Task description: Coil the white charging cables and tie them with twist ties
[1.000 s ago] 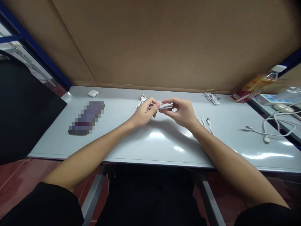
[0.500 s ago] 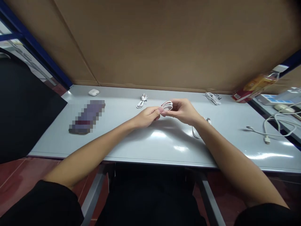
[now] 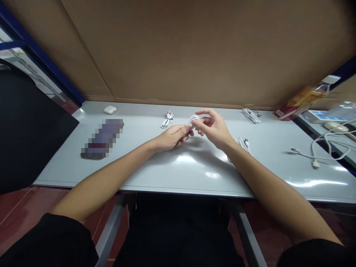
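Note:
A coiled white charging cable [image 3: 194, 118] is held up over the middle of the grey table. My left hand [image 3: 174, 136] pinches its lower end between thumb and fingers. At its right side, my right hand [image 3: 214, 128] has its thumb pressed to the loops, the index finger raised and the other fingers curled behind. Part of the coil is hidden by the fingers. Just behind my left hand lies a bundled white cable [image 3: 167, 119] with a dark tie. Another white cable [image 3: 246, 144] rests partly under my right forearm.
At the back right are a tied white cable [image 3: 251, 115] and a leaning drink bottle [image 3: 302, 98]. A loose white cable [image 3: 315, 164] trails off the right side near a mouse [image 3: 336, 127]. Left are a white earbud case [image 3: 110, 109] and a pixelated phone-like object [image 3: 102, 140].
My right hand has turned and lifted its index finger, with its thumb now over the coil. The coil has shifted slightly left and up, while my left hand keeps its pinch.

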Motion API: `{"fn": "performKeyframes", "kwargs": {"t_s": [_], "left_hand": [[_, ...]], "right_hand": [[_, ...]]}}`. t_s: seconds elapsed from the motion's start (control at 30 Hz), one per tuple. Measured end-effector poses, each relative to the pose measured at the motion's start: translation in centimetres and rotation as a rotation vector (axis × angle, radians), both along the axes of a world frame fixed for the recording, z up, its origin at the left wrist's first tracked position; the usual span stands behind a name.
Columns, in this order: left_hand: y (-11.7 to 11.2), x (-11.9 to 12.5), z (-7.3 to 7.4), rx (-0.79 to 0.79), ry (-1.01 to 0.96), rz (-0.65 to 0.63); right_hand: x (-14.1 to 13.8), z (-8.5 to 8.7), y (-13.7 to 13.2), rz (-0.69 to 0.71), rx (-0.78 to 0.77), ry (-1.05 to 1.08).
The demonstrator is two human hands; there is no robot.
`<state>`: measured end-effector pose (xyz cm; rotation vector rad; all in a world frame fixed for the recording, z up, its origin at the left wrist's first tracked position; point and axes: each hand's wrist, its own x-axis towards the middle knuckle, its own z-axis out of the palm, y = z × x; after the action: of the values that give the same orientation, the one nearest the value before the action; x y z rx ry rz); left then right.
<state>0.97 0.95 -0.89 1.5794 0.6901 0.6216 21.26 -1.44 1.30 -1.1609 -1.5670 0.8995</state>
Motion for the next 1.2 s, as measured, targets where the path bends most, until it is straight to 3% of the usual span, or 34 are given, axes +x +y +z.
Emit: {"fn": "performKeyframes", "kwargs": {"t_s": [0.1, 0.23, 0.37, 0.67, 0.93, 1.1, 1.2], "left_hand": [[0.1, 0.5, -0.4, -0.030, -0.043, 0.120], [0.0, 0.8, -0.7, -0.027, -0.077, 0.193], [-0.2, 1.0, -0.8, 0.016, -0.057, 0.208], [-0.1, 1.2, -1.1, 0.085, -0.075, 0.233], [-0.3, 1.2, -0.8, 0.087, -0.037, 0.272], [0.0, 1.1, -1.2, 0.060, -0.085, 0.282], [0.2, 0.9, -1.3, 0.131, -0.085, 0.270]], "right_hand": [[0.1, -0.3, -0.1, -0.119, 0.202, -0.126], [-0.3, -0.8, -0.4, -0.092, 0.462, -0.428], [-1.0, -1.3, -0.7, -0.045, 0.515, -0.561], [-0.6, -2.3, 0.1, -0.092, 0.651, -0.762], [-0.6, -2.3, 0.1, -0.091, 0.589, -0.832], [-0.6, -1.9, 0.0, -0.032, 0.491, -0.695], [-0.7, -1.3, -0.1, -0.038, 0.429, -0.580]]}}
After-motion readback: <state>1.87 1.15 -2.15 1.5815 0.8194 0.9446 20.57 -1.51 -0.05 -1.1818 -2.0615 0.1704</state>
